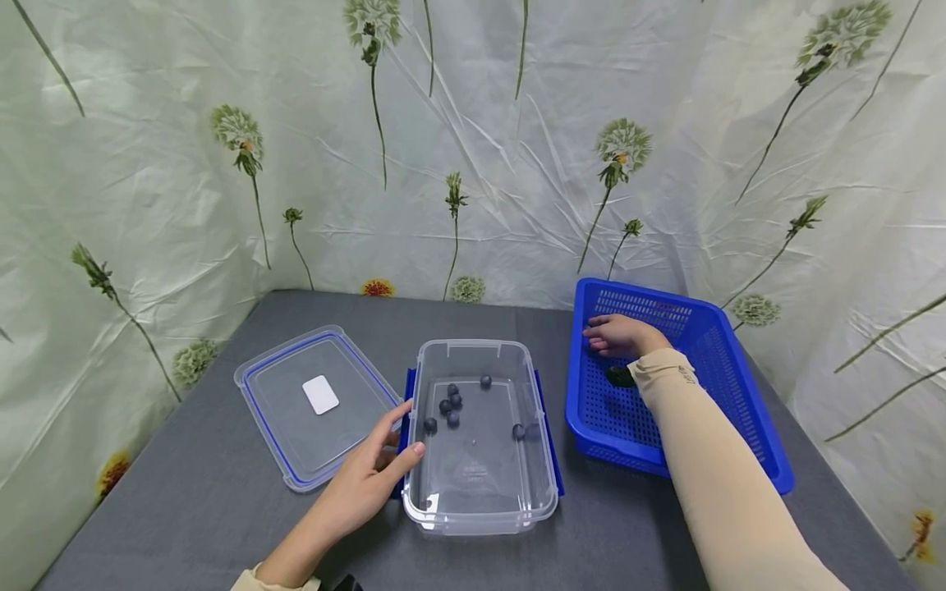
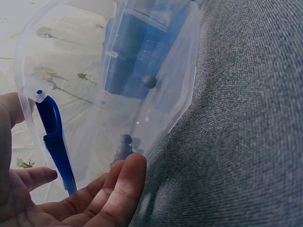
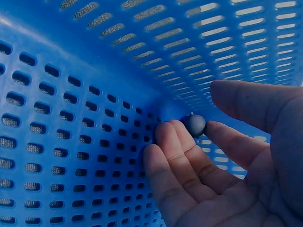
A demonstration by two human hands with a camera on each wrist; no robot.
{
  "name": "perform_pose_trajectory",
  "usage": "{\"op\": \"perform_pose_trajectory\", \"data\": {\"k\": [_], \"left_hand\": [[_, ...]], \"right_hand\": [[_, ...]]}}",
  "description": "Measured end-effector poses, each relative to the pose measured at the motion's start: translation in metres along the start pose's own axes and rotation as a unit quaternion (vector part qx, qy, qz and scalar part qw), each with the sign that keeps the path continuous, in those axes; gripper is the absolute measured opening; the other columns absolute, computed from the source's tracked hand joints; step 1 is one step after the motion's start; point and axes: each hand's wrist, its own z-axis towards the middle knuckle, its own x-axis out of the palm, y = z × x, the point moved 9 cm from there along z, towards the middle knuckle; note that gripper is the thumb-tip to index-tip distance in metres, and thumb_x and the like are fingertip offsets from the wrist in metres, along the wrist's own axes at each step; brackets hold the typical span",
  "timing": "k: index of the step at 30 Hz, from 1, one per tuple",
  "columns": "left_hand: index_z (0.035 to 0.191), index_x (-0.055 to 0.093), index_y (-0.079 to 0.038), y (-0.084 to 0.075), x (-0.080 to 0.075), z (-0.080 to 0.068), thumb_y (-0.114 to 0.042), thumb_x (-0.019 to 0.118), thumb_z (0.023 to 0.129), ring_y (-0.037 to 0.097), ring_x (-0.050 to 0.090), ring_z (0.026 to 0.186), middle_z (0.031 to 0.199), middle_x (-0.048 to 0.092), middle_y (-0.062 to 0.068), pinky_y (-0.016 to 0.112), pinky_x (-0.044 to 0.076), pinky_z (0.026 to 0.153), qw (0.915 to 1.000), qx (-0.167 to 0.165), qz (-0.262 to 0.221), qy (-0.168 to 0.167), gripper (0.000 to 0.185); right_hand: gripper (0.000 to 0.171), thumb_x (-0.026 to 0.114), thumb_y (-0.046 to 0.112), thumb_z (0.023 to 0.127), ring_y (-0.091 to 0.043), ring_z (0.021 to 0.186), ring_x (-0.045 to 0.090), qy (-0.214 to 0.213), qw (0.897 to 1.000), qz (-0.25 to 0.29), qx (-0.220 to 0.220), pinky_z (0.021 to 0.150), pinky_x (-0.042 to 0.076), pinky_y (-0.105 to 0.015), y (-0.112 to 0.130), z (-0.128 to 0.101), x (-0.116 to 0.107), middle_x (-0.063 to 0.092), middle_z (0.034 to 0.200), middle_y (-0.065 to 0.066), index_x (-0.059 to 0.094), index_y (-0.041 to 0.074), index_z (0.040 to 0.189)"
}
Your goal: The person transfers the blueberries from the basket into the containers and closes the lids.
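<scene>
Clear box: 7 blueberries | left hand spread on it | right hand touching 1 berry

The tub and lid look like clear glossy plastic, the basket perforated blue plastic, the tabletop matt grey woven cloth, the backdrop creased sheeting.

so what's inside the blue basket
The right hand reaches into the blue basket, its fingertips touching one small dark berry by the basket's wall. The forearm covers part of the floor, so any berries under it cannot be seen.
</scene>
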Motion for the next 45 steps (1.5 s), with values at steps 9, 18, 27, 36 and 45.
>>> {"op": "perform_pose_trajectory", "data": {"k": [9, 18, 27, 36, 45], "left_hand": [[0.165, 0.04, -0.036, 0.001, 0.001, 0.001, -0.038, 0.069, 0.106, 0.019, 0.077, 0.108, 0.132, 0.072, 0.015, 0.041, 0.059, 0.09, 1.0, 0.003, 0.0, 0.004, 0.066], [0.165, 0.038, -0.037, 0.0, 0.0, 0.001, -0.038, 0.068, 0.106, 0.02, 0.077, 0.11, 0.133, 0.072, 0.015, 0.042, 0.059, 0.091, 1.0, 0.004, 0.0, 0.005, 0.066], [0.165, 0.039, -0.035, -0.001, 0.0, 0.001, -0.037, 0.068, 0.106, 0.019, 0.077, 0.108, 0.131, 0.072, 0.015, 0.041, 0.059, 0.09, 0.9999, 0.005, -0.002, 0.011, 0.066], [0.165, 0.039, -0.038, -0.001, 0.001, 0.001, -0.039, 0.068, 0.106, 0.021, 0.077, 0.109, 0.132, 0.072, 0.015, 0.044, 0.06, 0.09, 1.0, -0.002, -0.002, 0.006, 0.066], [0.165, 0.038, -0.034, -0.001, 0.001, 0.0, -0.037, 0.068, 0.107, 0.02, 0.076, 0.109, 0.132, 0.072, 0.014, 0.04, 0.059, 0.09, 0.9999, 0.004, -0.006, 0.013, 0.066]], "right_hand": [[0.064, 0.046, 0.012, 0.114, 0.001, 0.085, 0.056, -0.016, 1.0, -0.008, 0.004, 0.079, 0.05, -0.017, -0.001, -0.004, 0.0, 0.057, 0.107, 0.004, 0.016, -0.015, 0.164], [0.054, 0.054, 0.016, 0.111, -0.003, 0.089, 0.061, -0.007, 1.0, -0.01, -0.023, 0.081, 0.053, -0.019, -0.008, 0.016, -0.011, 0.066, 0.111, 0.001, 0.042, -0.01, 0.157], [0.051, 0.045, 0.008, 0.113, 0.002, 0.082, 0.059, -0.034, 0.999, -0.013, -0.008, 0.078, 0.052, -0.014, 0.003, -0.005, -0.003, 0.065, 0.101, 0.006, 0.035, -0.019, 0.156], [0.043, 0.043, 0.005, 0.113, 0.003, 0.074, 0.056, -0.03, 0.999, 0.028, -0.015, 0.072, 0.05, -0.013, 0.002, -0.004, -0.004, 0.062, 0.088, 0.008, 0.042, -0.019, 0.148], [0.032, 0.041, 0.004, 0.113, 0.001, 0.07, 0.055, -0.016, 0.998, 0.059, -0.02, 0.07, 0.05, -0.015, 0.002, -0.006, -0.005, 0.06, 0.081, 0.007, 0.047, -0.017, 0.137]]}}
